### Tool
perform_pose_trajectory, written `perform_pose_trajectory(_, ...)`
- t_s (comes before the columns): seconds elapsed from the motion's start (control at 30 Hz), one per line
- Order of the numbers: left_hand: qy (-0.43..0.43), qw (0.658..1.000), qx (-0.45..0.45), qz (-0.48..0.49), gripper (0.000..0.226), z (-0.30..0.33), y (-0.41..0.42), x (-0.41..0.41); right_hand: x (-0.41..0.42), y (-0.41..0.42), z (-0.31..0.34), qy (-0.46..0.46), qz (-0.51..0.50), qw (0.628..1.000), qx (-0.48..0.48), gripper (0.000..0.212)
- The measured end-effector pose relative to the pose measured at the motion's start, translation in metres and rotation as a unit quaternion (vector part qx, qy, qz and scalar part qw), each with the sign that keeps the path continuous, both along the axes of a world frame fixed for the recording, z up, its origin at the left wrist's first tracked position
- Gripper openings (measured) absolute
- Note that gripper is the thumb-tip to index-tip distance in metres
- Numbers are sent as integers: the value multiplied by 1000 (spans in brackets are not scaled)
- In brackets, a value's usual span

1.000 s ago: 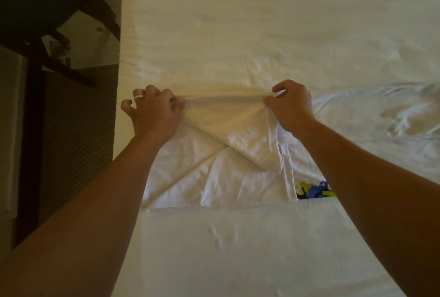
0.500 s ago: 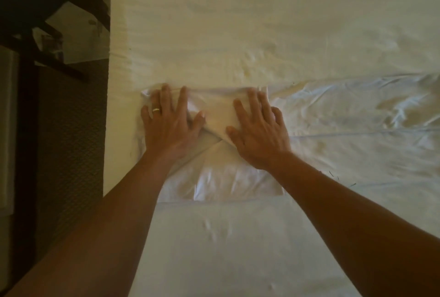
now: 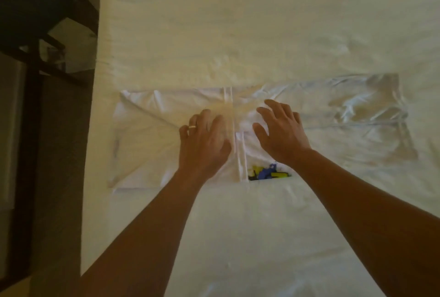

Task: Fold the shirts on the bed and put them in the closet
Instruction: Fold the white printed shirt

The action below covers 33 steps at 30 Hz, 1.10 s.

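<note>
Two bare hands lie on a white shirt [image 3: 152, 144] spread across the bed [image 3: 238, 22], and neither closes round anything. The left hand [image 3: 204, 146], a ring [image 3: 192, 126] on one finger, rests palm down on the folded part of the shirt, its fingers fairly straight and blurred at the tips beside a vertical folded edge; its grip is released. The right hand [image 3: 281, 134] sits just to the right of that edge with its fingers spread and slightly bent over the cloth; whether the fingertips press the fabric or hover just above it cannot be told, but its grip too is released. The shirt lies near the left side of the bed, its left portion folded into a flat rectangle with diagonal creases, while the rest stretches rumpled to the right. A small blue and yellow print [image 3: 269, 173] peeks out at the near edge of the shirt, just below the right wrist. Dark furniture [image 3: 31, 82] stands on the carpet [image 3: 62, 153] to the left of the bed.
</note>
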<state>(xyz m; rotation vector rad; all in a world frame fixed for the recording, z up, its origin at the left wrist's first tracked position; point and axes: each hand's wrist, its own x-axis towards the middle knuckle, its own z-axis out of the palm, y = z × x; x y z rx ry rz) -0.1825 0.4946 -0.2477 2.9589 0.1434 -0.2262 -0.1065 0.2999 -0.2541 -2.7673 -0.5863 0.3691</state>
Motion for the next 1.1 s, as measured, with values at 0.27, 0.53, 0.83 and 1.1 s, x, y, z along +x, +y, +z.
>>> perform_pose_trajectory(0.27, 57, 995, -48, -72, 45, -8, -183, 7, 33, -153, 7, -26, -47, 998, -19, 32)
perform_pose_trajectory(0.53, 77, 986, -107, -99, 38, -12, -321, 45, 100, -251, 4, 3, -106, 994, -33, 32)
perform_pose_trajectory(0.83, 50, 985, -106, -126, 39, -26, -390, 64, 160, -271, -7, 114, -187, 975, 30, 54)
perform_pose_trajectory(1.1, -63, 982, -110, -144, 16, -36, -400, 56, 181, -269, -5, 177, -250, 948, 88, 46)
